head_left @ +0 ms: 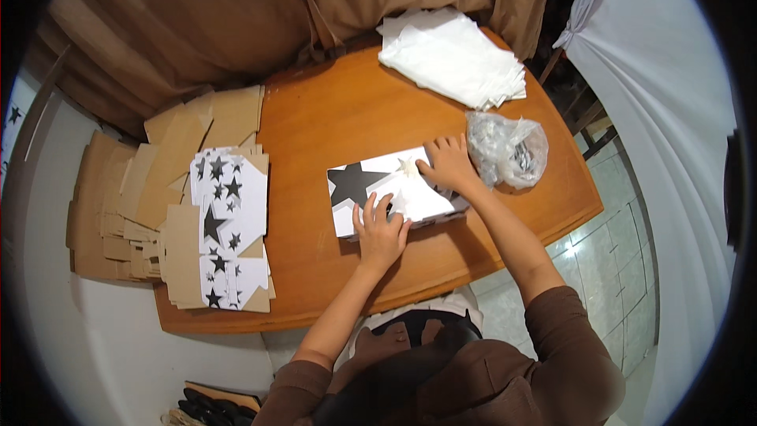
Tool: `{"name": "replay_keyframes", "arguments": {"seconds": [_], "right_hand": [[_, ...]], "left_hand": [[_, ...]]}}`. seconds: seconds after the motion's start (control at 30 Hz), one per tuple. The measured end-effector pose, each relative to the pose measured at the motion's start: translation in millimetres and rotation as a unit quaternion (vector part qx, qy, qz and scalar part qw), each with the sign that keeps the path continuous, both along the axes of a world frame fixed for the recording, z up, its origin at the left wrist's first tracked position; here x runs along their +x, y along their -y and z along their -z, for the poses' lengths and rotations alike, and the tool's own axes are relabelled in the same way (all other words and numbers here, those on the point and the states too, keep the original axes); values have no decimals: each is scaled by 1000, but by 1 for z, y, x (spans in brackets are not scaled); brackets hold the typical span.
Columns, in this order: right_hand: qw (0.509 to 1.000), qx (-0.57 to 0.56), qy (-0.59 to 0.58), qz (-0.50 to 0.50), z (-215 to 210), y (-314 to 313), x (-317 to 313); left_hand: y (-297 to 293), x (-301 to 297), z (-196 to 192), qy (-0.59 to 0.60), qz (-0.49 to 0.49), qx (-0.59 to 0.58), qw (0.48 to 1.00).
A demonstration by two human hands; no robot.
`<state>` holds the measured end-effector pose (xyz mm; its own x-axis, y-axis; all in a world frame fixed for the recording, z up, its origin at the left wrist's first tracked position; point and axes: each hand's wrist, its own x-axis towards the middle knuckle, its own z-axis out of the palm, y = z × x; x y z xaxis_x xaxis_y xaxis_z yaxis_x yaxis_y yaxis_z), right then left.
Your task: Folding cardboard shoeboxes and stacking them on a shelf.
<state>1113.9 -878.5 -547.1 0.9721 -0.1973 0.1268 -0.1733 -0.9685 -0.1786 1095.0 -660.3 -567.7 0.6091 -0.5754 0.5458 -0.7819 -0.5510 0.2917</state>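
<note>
A white cardboard box (432, 201) printed with black and grey stars lies on the wooden table in front of me, its top face up. My left hand (381, 235) rests at its near edge, with the fingers apart and their tips on the top face. Over the box's right end lies my right hand (449, 164), fingers spread and touching the top; part of that end is hidden beneath it. Just right of this hand sits a clear plastic bag (509, 150) with shiny contents that I cannot make out.
White sheets (449, 55) are stacked at the table's far right. On the left, flat cardboard pieces (177, 162) pile up, with star-printed blanks (251, 193) on top. Brown curtains (197, 24) hang behind the table (315, 122), and white cloth (654, 55) hangs at right.
</note>
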Motion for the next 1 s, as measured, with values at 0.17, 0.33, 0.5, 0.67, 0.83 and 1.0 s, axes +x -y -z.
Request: {"name": "replay_keyframes", "arguments": {"seconds": [0.17,0.33,0.5,0.67,0.83,1.0], "right_hand": [[999,44,-7,21,7,13,-20],[991,126,-3,46,6,-17,-54],[936,331,-10,115,14,-16,-81],[818,563,79,81,64,-31,-101],[754,632,144,106,44,-50,-96],[755,632,170,37,5,-47,-91]], "left_hand": [[-18,33,10,56,-44,19,997],[-31,64,13,51,-87,7,995],[-47,48,32,-87,-23,39,995],[-62,-4,65,-269,60,176,945],[-44,-11,53,-363,65,145,918],[-37,2,18,-275,53,47,959]]}}
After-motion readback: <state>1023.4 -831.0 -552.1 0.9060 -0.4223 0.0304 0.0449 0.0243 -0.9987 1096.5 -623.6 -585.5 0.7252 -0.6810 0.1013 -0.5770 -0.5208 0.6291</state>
